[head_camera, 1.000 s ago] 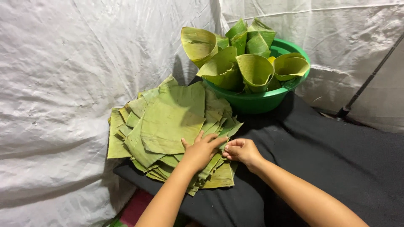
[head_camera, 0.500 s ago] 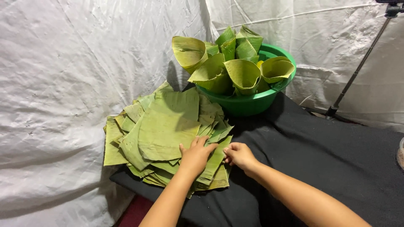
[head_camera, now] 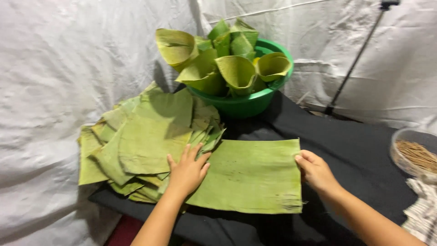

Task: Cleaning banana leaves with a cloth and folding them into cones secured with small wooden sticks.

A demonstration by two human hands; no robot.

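Spreads one leaf sheet flat on the black cloth, just beside the leaf stack, with left hand pressing its left edge, fingers splayed, and right hand pinching its right edge. Looks like the laying-out step. Probably calls next for a steady hold on both edges to keep it smooth.

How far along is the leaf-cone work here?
Done: several rolled cones stand in the green basin. In hand: one leaf sheet lies flat on the black cloth, left hand at its left edge, right hand at its right. Left: a thick pile of flat leaves.
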